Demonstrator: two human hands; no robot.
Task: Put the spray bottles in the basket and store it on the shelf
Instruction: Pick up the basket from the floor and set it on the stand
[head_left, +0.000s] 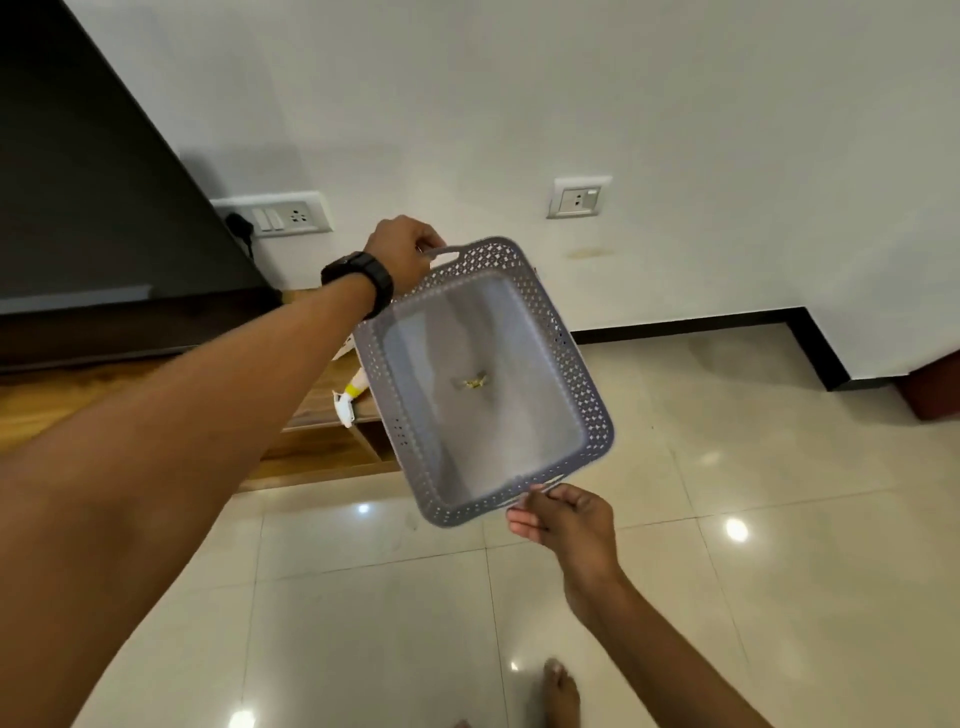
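Observation:
I hold a grey perforated plastic basket (582, 374) in the air above the floor, tilted toward me, with only a tiny yellowish scrap on its bottom. My left hand (402, 254), a black watch on the wrist, grips the far handle. My right hand (563, 519) grips the near handle. Behind the basket's left wall a white spray bottle (347, 405) with a yellow collar lies on the wooden shelf (311, 415), mostly hidden.
A dark TV screen (93, 197) stands at the left on the low wooden unit. White wall with two socket plates (576, 197) behind. Glossy beige tiles (727, 519) cover the floor; my bare foot (561, 691) shows at the bottom.

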